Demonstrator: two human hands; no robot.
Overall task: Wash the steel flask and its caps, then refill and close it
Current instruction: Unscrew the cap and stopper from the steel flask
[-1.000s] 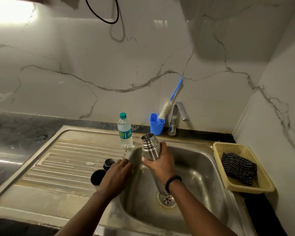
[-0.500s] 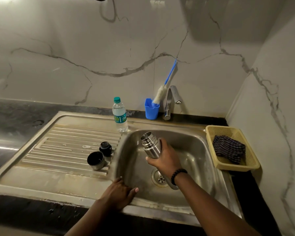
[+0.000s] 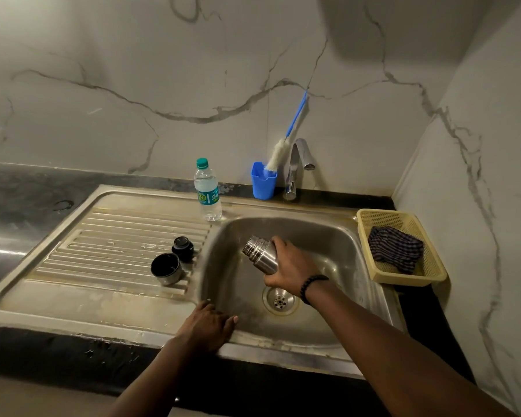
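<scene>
Status: we're early. Flask (image 3: 260, 256) is uncapped, gripped in our R hand (image 3: 289, 266), fingers wrapped round the body, tilted w/ mouth pointing up-left over the sink bowl (image 3: 337, 236). Looks like a tip-out or rinse step; can't tell if anything's pouring. Both caps are off: steel cup (image 3: 166, 268) and black stopper (image 3: 183, 248) sit side by side on the drainboard (image 3: 118, 236), just left of the bowl edge. Can't see whether either has been washed. Left to do, by our read: scrub w/ brush (image 3: 283, 149), do caps, refill, close.

L hand (image 3: 206, 325) rests on the bowl's front rim, fingers laid flat over it, holding nothing.

Room: bowl is open around the flask, drain (image 3: 280, 300) below and clear of it. Tap (image 3: 298, 164) and blue cup (image 3: 263, 182) are at the back, well apart. Water btl (image 3: 207, 191) stands at the bowl's back-left corner, near the rim; watch it on a swing left. Basket (image 3: 373, 215) w/ cloth (image 3: 394, 248) sits just beside the bowl's right edge.
</scene>
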